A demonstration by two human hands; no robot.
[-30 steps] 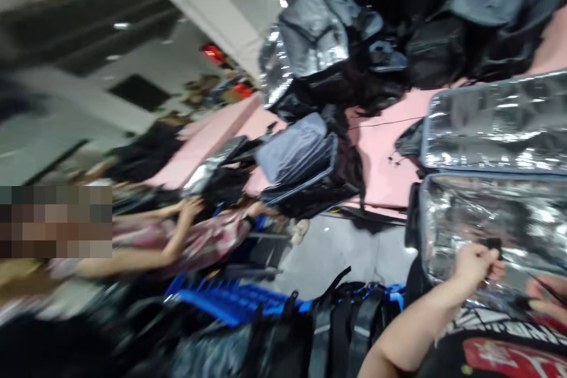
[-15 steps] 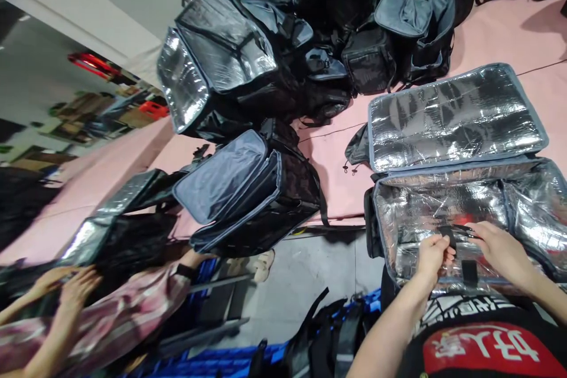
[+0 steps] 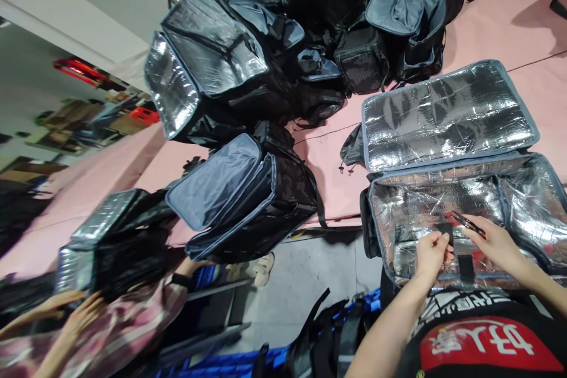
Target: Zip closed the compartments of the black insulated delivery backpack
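Observation:
In front of me an insulated bag (image 3: pixel 447 189) with shiny silver lining and grey-blue edging lies unzipped, its silver-lined lid (image 3: pixel 447 115) folded back on the table. My left hand (image 3: pixel 430 255) pinches a short black strap (image 3: pixel 446 229) over the bag's inside, fingers closed. Just to the right, my right hand (image 3: pixel 498 243) is closed around small dark thread snips (image 3: pixel 467 222). Their tips point left, above and apart from the strap. A second black tab (image 3: pixel 466 269) hangs at the bag's near edge.
A pink-covered table (image 3: pixel 328 171) carries an open black bag (image 3: pixel 283 207), a large silver-lined bag (image 3: pixel 217 41) and piled black bags. At left, a co-worker's hands (image 3: pixel 82 313) work at another bag. Blue material and black straps (image 3: pixel 328 336) lie below the table.
My right hand has drawn the snips slightly away from the strap, and their tips now angle upward. My left hand keeps its pinch. The view has shifted a little.

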